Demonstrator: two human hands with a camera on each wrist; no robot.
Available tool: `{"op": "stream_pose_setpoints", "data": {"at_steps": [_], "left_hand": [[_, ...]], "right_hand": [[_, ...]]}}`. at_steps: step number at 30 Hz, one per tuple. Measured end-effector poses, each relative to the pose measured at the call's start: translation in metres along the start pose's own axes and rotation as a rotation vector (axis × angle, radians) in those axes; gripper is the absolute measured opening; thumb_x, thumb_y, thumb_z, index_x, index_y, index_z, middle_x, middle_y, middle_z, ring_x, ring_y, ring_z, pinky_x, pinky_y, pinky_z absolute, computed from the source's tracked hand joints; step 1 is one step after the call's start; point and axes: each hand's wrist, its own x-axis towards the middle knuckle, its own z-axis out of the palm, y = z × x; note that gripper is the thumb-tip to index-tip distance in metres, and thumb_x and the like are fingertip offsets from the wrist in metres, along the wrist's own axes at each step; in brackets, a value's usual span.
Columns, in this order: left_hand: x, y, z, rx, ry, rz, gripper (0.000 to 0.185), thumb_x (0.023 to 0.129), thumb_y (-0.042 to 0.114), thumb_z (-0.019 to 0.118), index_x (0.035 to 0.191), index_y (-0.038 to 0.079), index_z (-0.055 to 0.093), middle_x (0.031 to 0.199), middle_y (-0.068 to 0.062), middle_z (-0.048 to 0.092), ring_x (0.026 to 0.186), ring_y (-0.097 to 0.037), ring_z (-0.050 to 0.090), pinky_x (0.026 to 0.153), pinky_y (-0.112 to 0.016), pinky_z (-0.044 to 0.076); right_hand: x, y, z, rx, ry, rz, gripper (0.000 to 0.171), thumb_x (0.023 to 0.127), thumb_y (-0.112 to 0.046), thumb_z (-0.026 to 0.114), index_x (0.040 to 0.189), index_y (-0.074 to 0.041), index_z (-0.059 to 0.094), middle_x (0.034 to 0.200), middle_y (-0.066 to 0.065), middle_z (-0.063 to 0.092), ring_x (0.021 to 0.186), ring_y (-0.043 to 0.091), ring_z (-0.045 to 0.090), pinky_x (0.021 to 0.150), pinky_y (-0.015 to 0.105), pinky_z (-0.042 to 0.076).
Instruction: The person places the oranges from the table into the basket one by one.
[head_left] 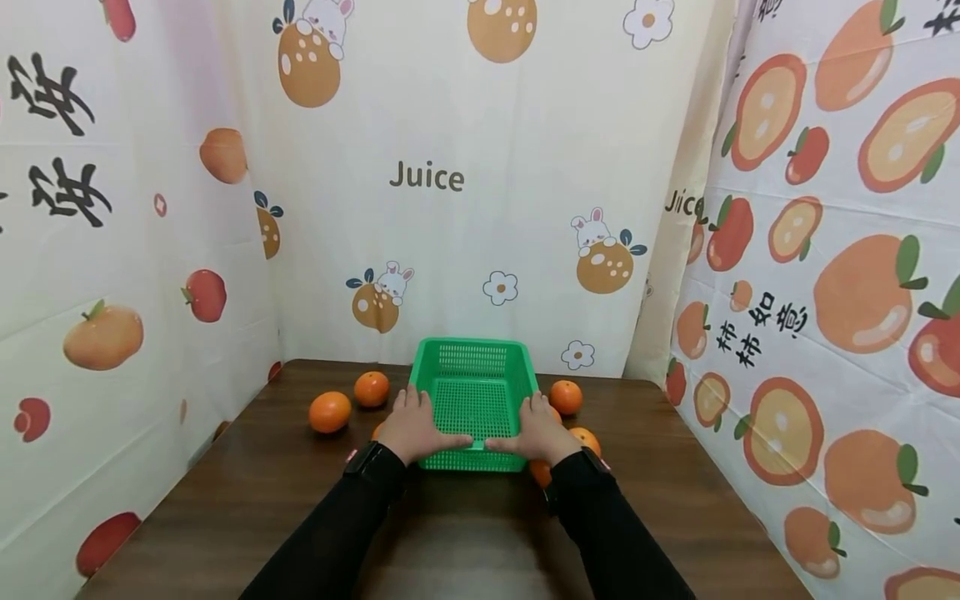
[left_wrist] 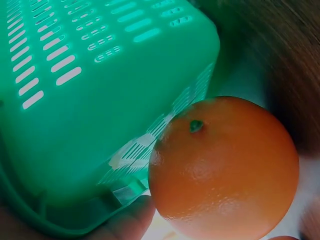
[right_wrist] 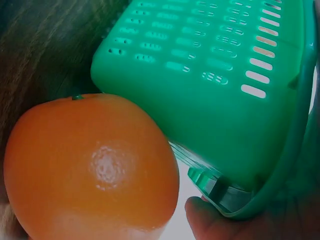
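Observation:
A green slotted plastic basket (head_left: 471,343) sits at the middle of the brown table (head_left: 450,533), with nothing in it. My left hand (head_left: 417,427) grips its near left corner and my right hand (head_left: 536,432) its near right corner, thumbs lying along the front rim. In the left wrist view a fingertip (left_wrist: 125,222) curls under the basket's rim (left_wrist: 60,220), with an orange (left_wrist: 222,167) right beside the basket's wall. The right wrist view shows the same: a fingertip (right_wrist: 210,220) under the basket (right_wrist: 215,85) and an orange (right_wrist: 90,165) beside it.
Two oranges (head_left: 330,412) (head_left: 372,388) lie left of the basket, and another orange (head_left: 566,397) lies to its right. More oranges (head_left: 587,438) are partly hidden by my hands. Fruit-printed cloth walls (head_left: 112,250) close in the table on three sides.

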Motion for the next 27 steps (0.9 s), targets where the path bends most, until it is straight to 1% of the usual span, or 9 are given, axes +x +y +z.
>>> {"op": "stream_pose_setpoints", "data": {"at_steps": [4, 8, 13, 16, 18, 20, 23, 26, 27], "left_hand": [[0.003, 0.000, -0.005, -0.004, -0.009, -0.001, 0.133, 0.080, 0.090, 0.063, 0.162, -0.009, 0.033, 0.171, -0.035, 0.022, 0.159, -0.054, 0.023, 0.123, -0.065, 0.036], [0.000, -0.003, -0.004, -0.015, -0.019, -0.027, 0.135, 0.077, 0.093, 0.064, 0.162, -0.008, 0.034, 0.172, -0.034, 0.022, 0.155, -0.057, 0.030, 0.118, -0.069, 0.039], [0.000, -0.004, 0.000, -0.023, -0.043, -0.040, 0.137, 0.075, 0.097, 0.060, 0.164, -0.005, 0.033, 0.173, -0.032, 0.021, 0.154, -0.056, 0.033, 0.115, -0.070, 0.042], [0.000, -0.003, 0.002, -0.040, -0.041, -0.049, 0.136, 0.075, 0.096, 0.061, 0.163, -0.004, 0.034, 0.173, -0.032, 0.021, 0.154, -0.056, 0.032, 0.115, -0.071, 0.041], [-0.001, -0.002, 0.003, -0.048, -0.045, -0.056, 0.137, 0.074, 0.097, 0.061, 0.164, -0.003, 0.034, 0.174, -0.031, 0.020, 0.155, -0.056, 0.031, 0.115, -0.071, 0.041], [-0.001, -0.001, 0.005, -0.053, -0.053, -0.058, 0.138, 0.073, 0.097, 0.061, 0.164, -0.002, 0.034, 0.174, -0.031, 0.019, 0.155, -0.055, 0.030, 0.116, -0.070, 0.041], [0.000, 0.000, 0.005, -0.048, -0.056, -0.054, 0.139, 0.072, 0.098, 0.061, 0.165, -0.002, 0.033, 0.174, -0.030, 0.020, 0.156, -0.055, 0.029, 0.116, -0.069, 0.041], [0.001, 0.000, 0.000, -0.040, -0.045, -0.055, 0.137, 0.074, 0.096, 0.062, 0.165, -0.002, 0.033, 0.174, -0.030, 0.020, 0.157, -0.054, 0.027, 0.117, -0.069, 0.041], [0.002, 0.000, -0.003, -0.041, -0.042, -0.055, 0.135, 0.075, 0.095, 0.063, 0.165, -0.002, 0.033, 0.174, -0.030, 0.020, 0.157, -0.054, 0.027, 0.117, -0.070, 0.041]], "right_hand": [[0.005, -0.001, -0.003, 0.020, -0.008, 0.005, 0.125, 0.087, -0.076, 0.071, 0.163, 0.012, 0.026, 0.173, 0.036, 0.014, 0.163, 0.049, 0.016, 0.130, 0.059, 0.026], [0.005, -0.002, 0.002, 0.056, -0.012, -0.001, 0.125, 0.087, -0.075, 0.073, 0.163, 0.012, 0.026, 0.173, 0.035, 0.014, 0.163, 0.051, 0.015, 0.130, 0.060, 0.025], [0.005, 0.002, 0.011, 0.077, 0.039, 0.001, 0.124, 0.088, -0.071, 0.075, 0.164, 0.012, 0.022, 0.173, 0.035, 0.016, 0.162, 0.051, 0.018, 0.129, 0.060, 0.027], [-0.002, 0.007, 0.013, 0.162, 0.075, 0.017, 0.120, 0.092, -0.066, 0.074, 0.166, 0.009, 0.017, 0.174, 0.033, 0.013, 0.163, 0.050, 0.015, 0.130, 0.062, 0.023], [-0.012, 0.011, 0.014, 0.230, 0.100, 0.034, 0.115, 0.096, -0.064, 0.070, 0.167, 0.008, 0.015, 0.175, 0.032, 0.011, 0.163, 0.051, 0.010, 0.129, 0.065, 0.020], [-0.026, 0.015, 0.014, 0.286, 0.135, 0.065, 0.107, 0.101, -0.062, 0.064, 0.167, 0.006, 0.015, 0.175, 0.032, 0.010, 0.163, 0.051, 0.008, 0.129, 0.068, 0.018], [-0.048, 0.021, 0.012, 0.328, 0.220, 0.100, 0.092, 0.107, -0.053, 0.058, 0.167, 0.006, 0.021, 0.173, 0.032, 0.020, 0.160, 0.053, 0.018, 0.125, 0.070, 0.024], [-0.064, 0.023, 0.008, 0.344, 0.314, 0.115, 0.074, 0.109, -0.039, 0.059, 0.163, 0.006, 0.035, 0.167, 0.031, 0.035, 0.154, 0.053, 0.034, 0.121, 0.069, 0.034], [-0.068, 0.022, 0.006, 0.346, 0.334, 0.117, 0.069, 0.109, -0.036, 0.059, 0.161, 0.006, 0.039, 0.165, 0.031, 0.039, 0.151, 0.053, 0.039, 0.119, 0.068, 0.037]]}}
